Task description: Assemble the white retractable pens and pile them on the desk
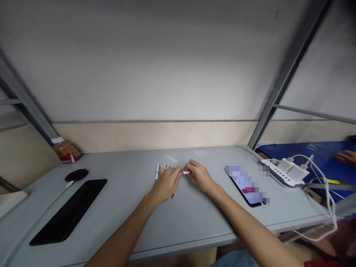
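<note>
White pens [157, 172] lie in a row on the grey table [194, 226], partly under the left hand [166, 182], whose finger grip I cannot tell. The right hand [199, 176] pinches a held pen [186, 172]; a left-hand nudge could scatter the row.

On the desk [191, 222], a white-capped bottle [67, 152] is placed far left; a lit smartphone [247, 188] is laid near a white power strip [278, 177].
</note>
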Demonstrator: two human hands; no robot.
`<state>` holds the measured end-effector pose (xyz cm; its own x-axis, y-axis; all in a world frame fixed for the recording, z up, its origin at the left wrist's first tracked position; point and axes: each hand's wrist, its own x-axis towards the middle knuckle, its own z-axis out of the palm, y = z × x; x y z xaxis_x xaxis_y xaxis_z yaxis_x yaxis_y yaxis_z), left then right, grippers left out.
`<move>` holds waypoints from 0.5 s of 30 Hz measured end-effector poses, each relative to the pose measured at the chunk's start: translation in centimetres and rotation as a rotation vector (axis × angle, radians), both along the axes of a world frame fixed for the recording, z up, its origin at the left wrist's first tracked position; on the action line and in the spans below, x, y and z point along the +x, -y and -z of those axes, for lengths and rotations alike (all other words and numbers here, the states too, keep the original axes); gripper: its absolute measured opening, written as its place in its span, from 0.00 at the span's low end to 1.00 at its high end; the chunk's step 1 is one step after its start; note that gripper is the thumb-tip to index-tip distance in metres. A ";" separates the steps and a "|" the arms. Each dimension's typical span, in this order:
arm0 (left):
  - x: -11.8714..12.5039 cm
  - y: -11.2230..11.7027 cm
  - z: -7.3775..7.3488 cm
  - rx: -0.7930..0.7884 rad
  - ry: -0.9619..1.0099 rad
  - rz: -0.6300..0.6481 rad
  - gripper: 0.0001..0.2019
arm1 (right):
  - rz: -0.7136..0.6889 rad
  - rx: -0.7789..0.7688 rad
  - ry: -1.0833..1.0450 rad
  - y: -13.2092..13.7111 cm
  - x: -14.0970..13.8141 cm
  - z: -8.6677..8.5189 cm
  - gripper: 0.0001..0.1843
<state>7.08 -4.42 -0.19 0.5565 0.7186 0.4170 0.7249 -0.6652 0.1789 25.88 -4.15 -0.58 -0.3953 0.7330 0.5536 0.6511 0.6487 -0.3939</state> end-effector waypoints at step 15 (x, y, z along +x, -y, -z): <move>-1.1 -2.0 -0.1 -0.342 0.549 -0.014 0.15 | 0.036 -0.256 -0.658 -2.1 2.0 -0.6 0.11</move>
